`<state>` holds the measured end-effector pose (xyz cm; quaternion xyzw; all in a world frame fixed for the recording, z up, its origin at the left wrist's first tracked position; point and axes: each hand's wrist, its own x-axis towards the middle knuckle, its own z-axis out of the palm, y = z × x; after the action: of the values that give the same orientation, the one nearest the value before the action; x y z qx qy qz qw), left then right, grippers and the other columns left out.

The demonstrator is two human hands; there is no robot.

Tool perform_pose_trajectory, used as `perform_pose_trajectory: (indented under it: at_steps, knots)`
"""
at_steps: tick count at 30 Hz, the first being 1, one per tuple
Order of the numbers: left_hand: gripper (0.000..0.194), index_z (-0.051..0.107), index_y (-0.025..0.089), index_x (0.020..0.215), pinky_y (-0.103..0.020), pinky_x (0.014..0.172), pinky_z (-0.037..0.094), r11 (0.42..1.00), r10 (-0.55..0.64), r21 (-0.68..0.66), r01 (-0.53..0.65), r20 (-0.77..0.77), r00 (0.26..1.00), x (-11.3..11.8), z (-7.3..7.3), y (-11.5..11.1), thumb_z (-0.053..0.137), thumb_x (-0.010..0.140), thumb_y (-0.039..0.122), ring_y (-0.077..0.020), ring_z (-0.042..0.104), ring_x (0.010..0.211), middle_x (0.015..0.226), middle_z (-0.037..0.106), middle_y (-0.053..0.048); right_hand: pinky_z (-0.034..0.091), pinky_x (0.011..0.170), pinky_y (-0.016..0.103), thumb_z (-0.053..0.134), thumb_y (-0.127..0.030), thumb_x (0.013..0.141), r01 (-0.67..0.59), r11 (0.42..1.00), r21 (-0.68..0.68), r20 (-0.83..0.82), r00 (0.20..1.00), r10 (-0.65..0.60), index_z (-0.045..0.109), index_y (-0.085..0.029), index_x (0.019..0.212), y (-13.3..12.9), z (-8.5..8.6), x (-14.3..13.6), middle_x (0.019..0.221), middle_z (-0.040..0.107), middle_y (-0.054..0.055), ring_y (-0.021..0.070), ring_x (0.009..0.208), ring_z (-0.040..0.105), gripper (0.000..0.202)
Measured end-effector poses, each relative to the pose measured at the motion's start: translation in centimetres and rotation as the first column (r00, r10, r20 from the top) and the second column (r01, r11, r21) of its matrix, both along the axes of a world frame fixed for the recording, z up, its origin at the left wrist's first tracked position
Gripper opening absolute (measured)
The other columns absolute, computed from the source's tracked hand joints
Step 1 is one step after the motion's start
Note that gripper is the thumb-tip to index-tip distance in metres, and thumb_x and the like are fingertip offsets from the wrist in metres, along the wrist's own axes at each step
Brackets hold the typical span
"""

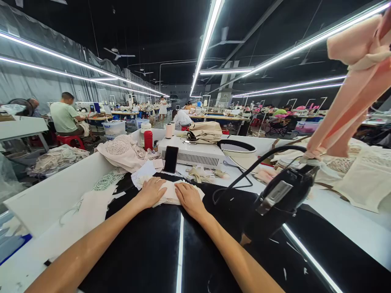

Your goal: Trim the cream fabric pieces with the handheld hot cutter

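A small stack of cream fabric pieces (171, 193) lies on the black tabletop (146, 248), straight ahead. My left hand (152, 191) rests flat on the left end of the stack, fingers stretched forward. On the right end lies my right hand (190, 197), palm down with its fingers extended. A strip of the fabric shows between the two hands. Just beyond my left hand is a white paper with writing (143, 171). Behind the stack a black phone (170, 159) leans upright against a white vented box (195, 152).
A black cutting machine (279, 199) with a cable hangs at the right, pink cloth (351, 97) tied above it. Green cord (108, 180) and pale fabric lie left. A red bottle (148, 140) and folded beige cloth (205, 132) stand behind. Seated people work farther back.
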<state>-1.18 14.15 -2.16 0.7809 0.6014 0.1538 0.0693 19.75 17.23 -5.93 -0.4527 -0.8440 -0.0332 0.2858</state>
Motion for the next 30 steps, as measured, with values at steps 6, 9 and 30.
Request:
perform_pose_trajectory:
  at_steps: [6, 9, 30]
  knots:
    - [0.044, 0.053, 0.023, 0.147, -0.055, 0.123, 0.032, 0.999, -0.047, 0.001, 0.047, 0.064, 0.997, -0.4, 0.0, 0.3, 0.042, 0.106, 0.034, -0.0272, 0.041, 0.150, 0.157, 0.050, -0.014, 0.059, 0.098, 0.046, 0.063, -0.036, 0.102, 0.020, 0.999, 0.027, -0.013, 1.000, -0.020, 0.065, -0.020, 0.126, -0.7, 0.3, -0.2, 0.131, 0.066, 0.010, 0.0238, 0.113, 0.068, 0.029]
    - [0.044, 0.054, 0.022, 0.147, -0.057, 0.123, 0.031, 0.998, -0.057, 0.004, 0.057, 0.090, 0.994, -0.4, 0.4, 0.3, 0.045, 0.105, 0.034, -0.0293, 0.042, 0.149, 0.157, 0.050, -0.015, 0.059, 0.097, 0.046, 0.064, -0.036, 0.101, -0.001, 1.000, 0.030, -0.030, 1.000, 0.002, 0.065, -0.019, 0.126, -0.6, 0.4, -0.1, 0.130, 0.067, 0.010, 0.0236, 0.112, 0.068, 0.029]
    - [0.028, 0.067, 0.015, 0.114, -0.042, 0.089, 0.059, 0.783, 0.603, -0.109, -0.612, -0.105, 0.791, -18.4, 4.4, -11.2, 0.064, 0.103, 0.041, -0.0211, 0.069, 0.098, 0.111, 0.069, -0.007, 0.066, 0.095, 0.048, 0.055, -0.041, 0.101, -0.404, 0.914, -0.029, -0.214, 0.896, 0.389, 0.069, -0.037, 0.125, -12.6, 1.6, -0.5, 0.132, 0.071, 0.008, 0.0298, 0.118, 0.073, 0.028]
